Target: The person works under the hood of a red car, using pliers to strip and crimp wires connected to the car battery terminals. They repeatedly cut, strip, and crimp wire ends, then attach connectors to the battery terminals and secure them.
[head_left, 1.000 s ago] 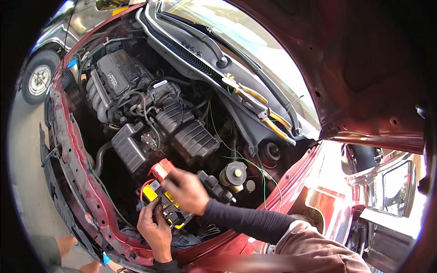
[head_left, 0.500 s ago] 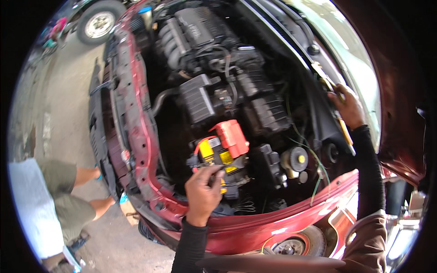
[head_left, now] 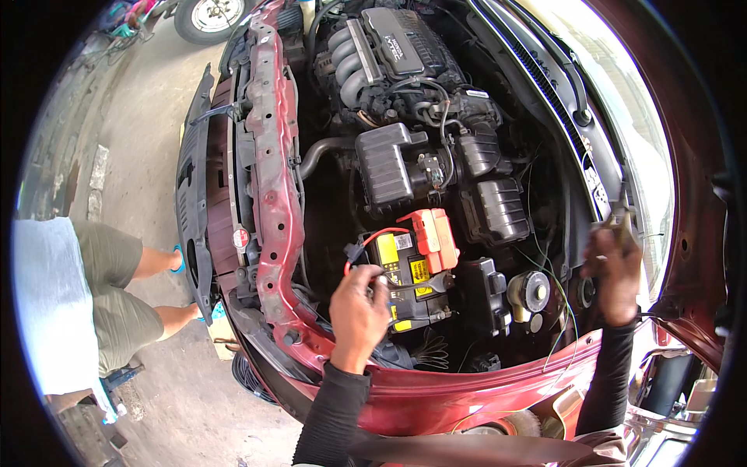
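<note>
My left hand (head_left: 360, 317) is closed in a pinch at the near left corner of the car battery (head_left: 403, 305), on a dark strip (head_left: 416, 286) that crosses the battery's top. Whether that strip is a cable or a bar, I cannot tell. A red terminal cover (head_left: 433, 240) sits on the battery's far right part, and a red wire (head_left: 377, 233) loops along its left side. My right hand (head_left: 617, 276), smeared by motion, is above the right rim of the engine bay. It is wrapped round a blurred tool (head_left: 620, 219) whose kind is unclear.
The engine (head_left: 401, 47) and black air box (head_left: 385, 167) lie beyond the battery. A reservoir with a round cap (head_left: 529, 292) and loose thin wires (head_left: 556, 284) are between my hands. The red fender (head_left: 467, 385) runs along the near side. Another person (head_left: 109, 288) stands at left.
My right hand has moved down and nearer, lifting the tool off the ledge below the windshield. My left hand stays pinched at the battery. The whole view has shifted.
</note>
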